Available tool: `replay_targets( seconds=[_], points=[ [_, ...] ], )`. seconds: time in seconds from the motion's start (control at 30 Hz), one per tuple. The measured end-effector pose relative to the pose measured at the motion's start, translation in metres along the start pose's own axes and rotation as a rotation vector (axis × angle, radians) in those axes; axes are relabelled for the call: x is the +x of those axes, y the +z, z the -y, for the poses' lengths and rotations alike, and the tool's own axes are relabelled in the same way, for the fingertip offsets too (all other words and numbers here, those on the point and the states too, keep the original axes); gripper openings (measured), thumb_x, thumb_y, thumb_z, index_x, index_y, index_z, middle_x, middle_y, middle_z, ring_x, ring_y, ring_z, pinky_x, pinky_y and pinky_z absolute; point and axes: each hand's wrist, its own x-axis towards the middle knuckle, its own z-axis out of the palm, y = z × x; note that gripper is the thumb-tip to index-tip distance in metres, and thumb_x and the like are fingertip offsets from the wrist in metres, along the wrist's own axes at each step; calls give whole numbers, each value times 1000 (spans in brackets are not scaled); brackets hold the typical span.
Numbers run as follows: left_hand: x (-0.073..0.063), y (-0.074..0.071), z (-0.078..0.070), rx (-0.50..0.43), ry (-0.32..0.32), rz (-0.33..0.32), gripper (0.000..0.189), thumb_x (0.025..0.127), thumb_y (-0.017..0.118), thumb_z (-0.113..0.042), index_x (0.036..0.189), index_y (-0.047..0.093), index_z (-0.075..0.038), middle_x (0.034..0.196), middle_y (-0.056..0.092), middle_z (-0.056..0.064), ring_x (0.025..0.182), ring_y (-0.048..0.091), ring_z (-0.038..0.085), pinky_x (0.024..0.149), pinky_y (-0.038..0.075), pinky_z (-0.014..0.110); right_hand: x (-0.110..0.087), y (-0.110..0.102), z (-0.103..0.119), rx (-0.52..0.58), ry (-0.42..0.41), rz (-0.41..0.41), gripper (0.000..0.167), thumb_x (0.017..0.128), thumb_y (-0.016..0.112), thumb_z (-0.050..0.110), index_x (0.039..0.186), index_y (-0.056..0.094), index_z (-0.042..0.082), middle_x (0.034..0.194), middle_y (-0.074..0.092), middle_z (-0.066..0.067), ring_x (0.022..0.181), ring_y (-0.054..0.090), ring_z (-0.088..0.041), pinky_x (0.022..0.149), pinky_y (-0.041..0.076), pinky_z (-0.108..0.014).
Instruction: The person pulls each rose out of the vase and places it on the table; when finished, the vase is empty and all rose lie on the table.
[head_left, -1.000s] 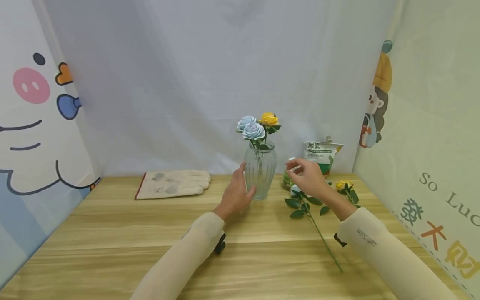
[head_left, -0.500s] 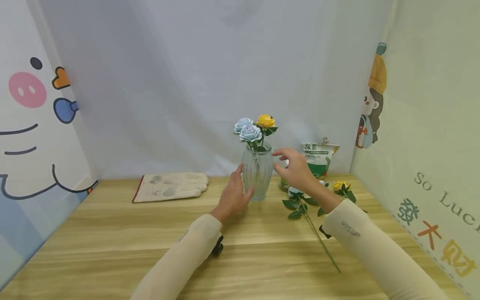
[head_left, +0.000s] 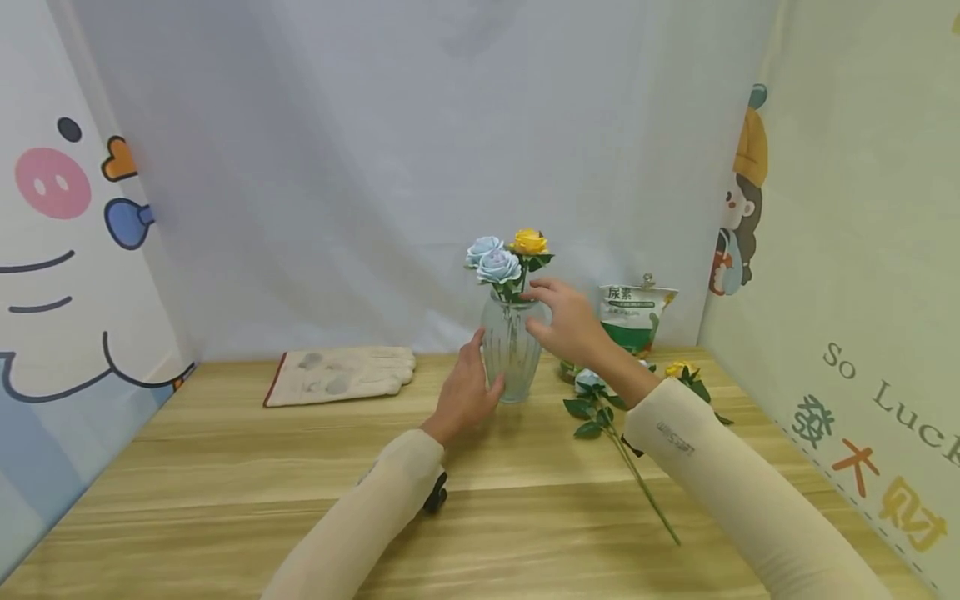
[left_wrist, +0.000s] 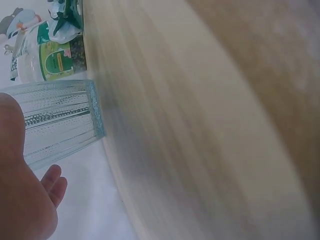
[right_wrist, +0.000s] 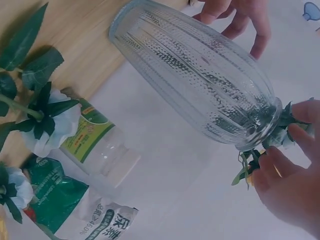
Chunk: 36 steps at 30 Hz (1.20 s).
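Note:
A clear ribbed glass vase (head_left: 495,337) stands upright on the table, holding two pale blue roses (head_left: 498,267) and one yellow rose (head_left: 530,242). At its left side is my left hand (head_left: 461,396), thumb toward the front and fingers loosely bent beside the glass. My right hand (head_left: 568,323) is up at the vase's mouth, thumb and fingers spread apart. In the right wrist view, the right fingertips (right_wrist: 299,135) reach among the green leaves and flower heads just above the rim. The blooms are partly hidden there by the hand.
A blue rose (head_left: 588,382) lies right of the vase, its stem toward the front. Near it lies a yellow rose (head_left: 681,369). Behind stand a white-and-green bag (head_left: 637,308) and a green-labelled bottle (right_wrist: 92,131). Cloth gloves (head_left: 337,373) lie at the left back.
My right hand has moved left from beside the bag to the vase's mouth. The left hand stays at the vase's side. The view has shifted slightly.

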Motion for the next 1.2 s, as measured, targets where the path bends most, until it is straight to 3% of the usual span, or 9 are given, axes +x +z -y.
replay_targets(
  seconds=[0.2,0.47,0.67,1.0,1.1,1.2],
  points=[
    [-1,0,-2,15,-10,14,79,95,63,-22,154,14,-3,138,43,26,99,61,39,79,54,50,8,7,5,-66,-52,49,34,90,66,12,123,68,4,139,55,-20,129,49,-39,104,39,-57],
    [-2,-1,-5,30,-3,22,78,96,62,-22,154,13,-3,137,43,26,97,61,38,80,54,50,20,12,9,-130,-40,121,32,91,67,13,122,69,5,132,61,-15,121,57,-34,99,44,-54],
    [-1,-2,-6,28,12,8,78,96,62,-21,153,14,-2,135,44,26,97,62,39,79,53,50,27,15,6,-72,-74,103,27,90,64,7,116,69,-1,120,65,-17,110,62,-32,90,52,-45],
    [2,-4,-7,28,4,4,78,95,62,-22,153,15,0,138,43,27,103,60,39,83,53,50,29,23,-8,-46,-235,-99,26,84,66,-1,108,67,-8,109,58,-21,93,60,-30,77,54,-39],
    [3,-5,-7,76,19,4,77,96,61,-25,152,16,1,137,43,27,101,60,38,81,53,49,28,28,-15,-49,-300,-173,21,81,65,-2,101,69,-8,103,59,-21,85,58,-29,71,52,-39],
    [4,-6,-6,175,56,-39,75,96,63,-31,151,20,0,136,44,24,98,61,35,78,52,49,28,35,-21,-29,-343,-257,16,79,64,-2,94,69,-7,98,61,-20,78,56,-27,67,50,-38]
  ],
)
